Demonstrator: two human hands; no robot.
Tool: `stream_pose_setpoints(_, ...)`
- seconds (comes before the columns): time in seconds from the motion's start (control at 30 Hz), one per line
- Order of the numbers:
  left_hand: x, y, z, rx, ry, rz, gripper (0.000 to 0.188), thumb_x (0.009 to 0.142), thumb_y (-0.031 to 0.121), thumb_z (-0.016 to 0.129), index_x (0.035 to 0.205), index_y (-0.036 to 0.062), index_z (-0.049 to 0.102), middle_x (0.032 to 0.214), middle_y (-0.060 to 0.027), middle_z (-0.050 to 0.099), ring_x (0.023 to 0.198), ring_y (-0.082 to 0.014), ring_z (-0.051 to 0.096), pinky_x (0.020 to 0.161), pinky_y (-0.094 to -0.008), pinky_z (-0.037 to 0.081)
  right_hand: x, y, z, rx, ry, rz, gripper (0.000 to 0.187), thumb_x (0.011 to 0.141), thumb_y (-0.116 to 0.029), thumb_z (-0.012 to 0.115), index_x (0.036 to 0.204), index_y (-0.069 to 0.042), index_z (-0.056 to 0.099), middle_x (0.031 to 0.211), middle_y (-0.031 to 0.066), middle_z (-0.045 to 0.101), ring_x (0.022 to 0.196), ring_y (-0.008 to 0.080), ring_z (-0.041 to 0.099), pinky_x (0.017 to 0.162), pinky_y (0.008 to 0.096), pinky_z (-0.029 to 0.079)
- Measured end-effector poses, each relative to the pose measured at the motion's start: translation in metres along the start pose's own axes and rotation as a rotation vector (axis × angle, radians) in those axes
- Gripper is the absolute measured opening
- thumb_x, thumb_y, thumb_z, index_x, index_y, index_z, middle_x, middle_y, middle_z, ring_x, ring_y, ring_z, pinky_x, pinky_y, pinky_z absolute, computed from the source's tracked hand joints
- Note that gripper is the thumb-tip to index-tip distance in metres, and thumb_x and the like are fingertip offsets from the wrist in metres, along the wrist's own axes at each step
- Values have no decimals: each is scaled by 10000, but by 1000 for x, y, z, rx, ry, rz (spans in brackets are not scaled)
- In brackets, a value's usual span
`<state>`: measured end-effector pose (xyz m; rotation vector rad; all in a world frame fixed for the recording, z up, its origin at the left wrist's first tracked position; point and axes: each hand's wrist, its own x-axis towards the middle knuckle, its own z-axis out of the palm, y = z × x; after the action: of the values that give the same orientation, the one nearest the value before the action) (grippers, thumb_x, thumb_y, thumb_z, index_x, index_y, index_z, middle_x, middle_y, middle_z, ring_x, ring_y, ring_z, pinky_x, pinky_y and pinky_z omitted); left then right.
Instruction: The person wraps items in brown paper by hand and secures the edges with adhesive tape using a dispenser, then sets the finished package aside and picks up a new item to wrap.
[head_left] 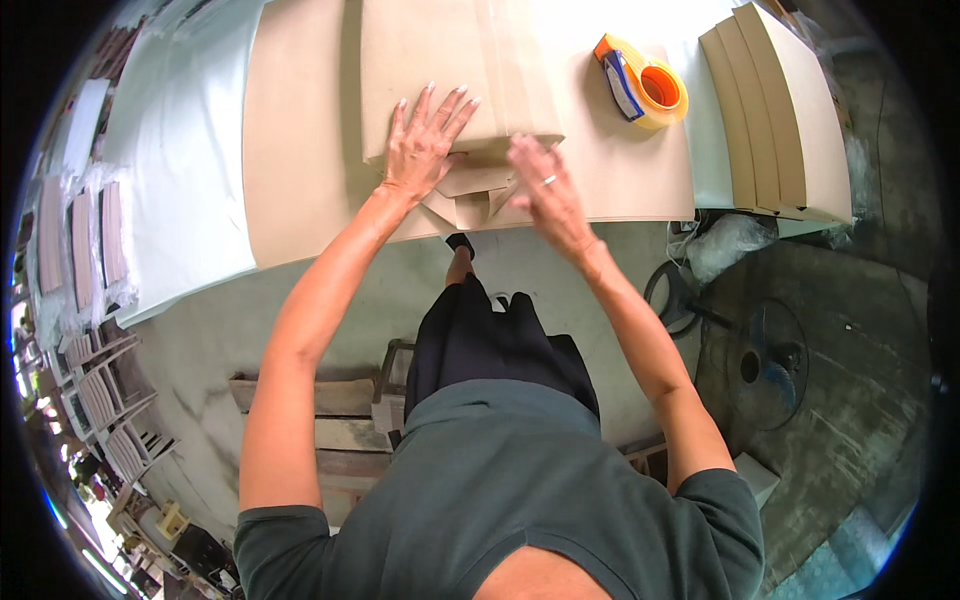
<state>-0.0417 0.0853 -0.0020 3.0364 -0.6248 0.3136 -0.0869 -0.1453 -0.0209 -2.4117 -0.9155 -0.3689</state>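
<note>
A box-shaped package wrapped in brown paper (pixel 450 60) lies on the table, and its near end shows folded paper flaps (pixel 475 182) close to the table's front edge. My left hand (pixel 420 150) rests on the package's near left edge, fingers spread over the top and thumb by the flaps. At the right of the folded end is my right hand (pixel 548 190), a ring on one finger. It is slightly blurred, with the thumb apart from the fingers and nothing seen in it. Whether it touches the paper I cannot tell.
Flat brown paper (pixel 300 130) lies under the package. An orange tape dispenser (pixel 610 50) with a wide roll sits to the right. Beyond it stands a stack of brown paper-covered blocks (pixel 800 110). A fan (pixel 768 365) is on the right, below table height; plastic-wrapped stacks (pixel 80 240) stand left.
</note>
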Motion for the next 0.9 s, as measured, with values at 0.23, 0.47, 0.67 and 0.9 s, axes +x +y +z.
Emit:
stream_pose_setpoints(0.23, 5, -2, 3, -2, 56, 11, 1011, 642, 290, 823, 1484, 338, 266, 1526, 84, 293, 1378, -272, 329, 1079, -537, 337, -11, -18, 2, -145, -336, -33, 683, 883, -455, 510, 1430, -73, 362, 1497, 91, 354, 1396, 224, 306, 1172, 464, 188)
stream_pose_setpoints(0.47, 8, 4, 3, 29, 53, 13, 994, 652, 338, 804, 1486, 335, 263, 1528, 81, 291, 1380, -266, 325, 1080, -524, 334, -5, 25, 15, 336, -404, -197, 617, 925, -460, 423, 1395, -60, 432, 1455, 86, 418, 1362, 221, 363, 1167, 396, 254)
stream_pose_setpoints(0.67, -1, 1, 3, -1, -1, 2, 983, 671, 320, 800, 1489, 325, 254, 1540, 83, 259, 1395, -266, 297, 1086, -536, 330, 7, 72, -25, 291, -488, 26, 342, 1000, -217, 441, 1280, -77, 578, 1379, 34, 518, 1296, 198, 441, 1104, 320, 357)
stream_pose_setpoints(0.9, 6, -12, -6, -37, -89, 106, 1022, 677, 259, 803, 1499, 325, 199, 1547, 94, 229, 1426, -242, 232, 1119, -567, 297, -4, 43, -5, 41, -238, 20, 282, 924, -209, 578, 1162, -70, 639, 1287, 66, 584, 1193, 233, 538, 1063, 363, 404)
